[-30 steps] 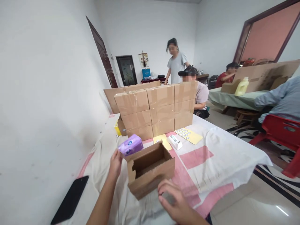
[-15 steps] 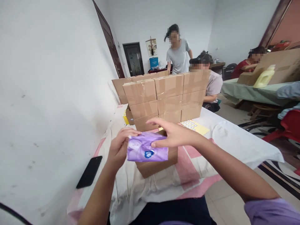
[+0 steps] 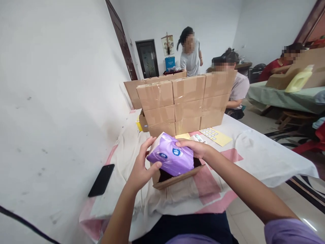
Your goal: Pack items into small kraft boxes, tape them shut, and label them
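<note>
A purple plastic-wrapped pack (image 3: 174, 157) with blue round logos is tilted between my two hands, partly over an open cardboard box (image 3: 179, 180). My left hand (image 3: 145, 166) grips its left end, thumb on the front face and fingers behind. At the right end, my right hand (image 3: 194, 147) holds the pack's upper edge, with some fingers hidden behind it. The box's dark inside shows below and to the right of the pack.
Taped cardboard boxes (image 3: 188, 101) are stacked behind the open box. A black phone (image 3: 101, 180) lies by the wall at left. A yellow sticker sheet (image 3: 215, 136) rests on the cloth-covered table (image 3: 274, 156). Several people are beyond, one (image 3: 191, 54) standing.
The pack has turned from nearly level to a tilt, with more of its broad face showing. My right hand has moved to its right end. The box's opening now shows.
</note>
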The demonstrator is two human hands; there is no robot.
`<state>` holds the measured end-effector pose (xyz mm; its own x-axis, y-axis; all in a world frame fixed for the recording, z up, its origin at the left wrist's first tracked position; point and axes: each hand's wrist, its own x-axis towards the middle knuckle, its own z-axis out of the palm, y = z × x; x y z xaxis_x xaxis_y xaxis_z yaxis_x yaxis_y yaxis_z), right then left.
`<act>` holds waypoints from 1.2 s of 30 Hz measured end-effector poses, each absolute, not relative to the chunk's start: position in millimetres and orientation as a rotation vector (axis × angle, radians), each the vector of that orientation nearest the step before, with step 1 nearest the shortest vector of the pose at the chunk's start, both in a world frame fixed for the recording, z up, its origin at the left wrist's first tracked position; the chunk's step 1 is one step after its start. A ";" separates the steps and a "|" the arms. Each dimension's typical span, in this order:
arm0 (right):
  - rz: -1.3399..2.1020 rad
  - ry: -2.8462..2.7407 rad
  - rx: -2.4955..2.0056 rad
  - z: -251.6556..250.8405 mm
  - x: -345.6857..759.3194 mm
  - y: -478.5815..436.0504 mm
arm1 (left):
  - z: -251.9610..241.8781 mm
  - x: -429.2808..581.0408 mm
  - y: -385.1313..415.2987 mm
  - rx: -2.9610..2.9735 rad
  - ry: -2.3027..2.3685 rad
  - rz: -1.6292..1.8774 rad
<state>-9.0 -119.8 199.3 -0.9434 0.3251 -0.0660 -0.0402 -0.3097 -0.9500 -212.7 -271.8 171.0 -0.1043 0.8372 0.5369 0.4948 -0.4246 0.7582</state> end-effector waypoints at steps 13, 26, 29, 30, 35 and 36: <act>0.913 -2.483 -0.261 219.2 0.6 -134.9 | 163.0 -186.2 -268.2 1.351 1.869 1.861; -0.088 -2.648 -0.415 215.2 -25.4 -165.7 | 147.3 -177.3 -260.7 1.072 1.723 1.869; 0.120 -2.632 -0.346 218.0 -19.1 -154.9 | 139.9 -182.7 -268.3 1.121 1.642 1.897; 0.232 -2.609 -0.318 219.6 -15.6 -149.2 | 136.7 -185.3 -270.7 1.157 1.614 1.905; 0.702 -2.481 -0.165 227.0 5.2 -113.4 | 117.2 -202.2 -277.1 1.476 1.586 1.802; 0.822 -2.480 -0.124 227.5 8.3 -106.5 | 113.3 -205.6 -276.9 1.571 1.606 1.737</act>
<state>8.3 -106.5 227.5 -0.8608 0.2417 0.4478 -0.0735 0.8117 -0.5794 -205.6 -276.9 113.3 -0.3568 0.7933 0.4934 0.4297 -0.3296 0.8407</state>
